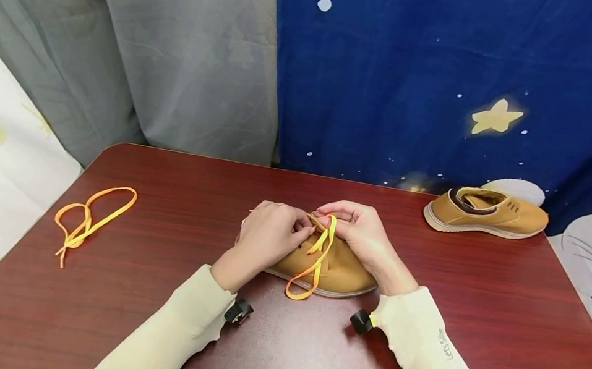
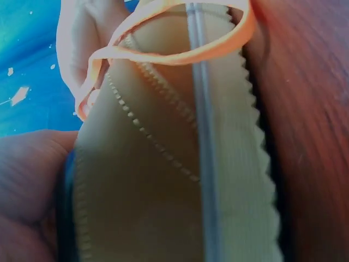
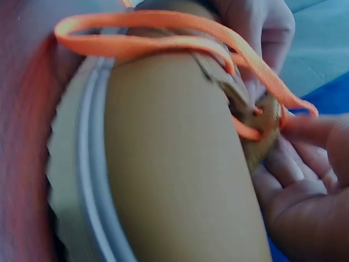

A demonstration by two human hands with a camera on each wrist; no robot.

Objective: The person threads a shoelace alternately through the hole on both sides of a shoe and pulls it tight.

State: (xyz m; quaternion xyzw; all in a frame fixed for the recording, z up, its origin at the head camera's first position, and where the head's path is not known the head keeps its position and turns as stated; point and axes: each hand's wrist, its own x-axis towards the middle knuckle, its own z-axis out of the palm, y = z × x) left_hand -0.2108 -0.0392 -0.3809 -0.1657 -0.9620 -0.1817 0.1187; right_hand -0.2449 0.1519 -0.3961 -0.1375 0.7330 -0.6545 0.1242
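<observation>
A tan shoe (image 1: 346, 272) lies on the table, its toe toward the right. An orange-yellow shoelace (image 1: 317, 268) runs through some of its eyelets, and a loop of it hangs down the near side. With fingers curled at the opening, my left hand (image 1: 273, 231) grips the shoe near its eyelet flap. My right hand (image 1: 362, 234) pinches the lace by an eyelet on the far flap (image 3: 267, 123). In the right wrist view the lace (image 3: 163, 22) arcs across the shoe to my right fingertips (image 3: 305, 126). The shoe's heel is mostly hidden behind my left hand.
A second lace (image 1: 91, 226) lies loosely looped at the table's left. Another tan shoe (image 1: 493, 220), without a lace, stands near the back right edge. Grey (image 1: 189, 58) and blue (image 1: 399, 86) curtains hang behind the dark red table (image 1: 182, 194).
</observation>
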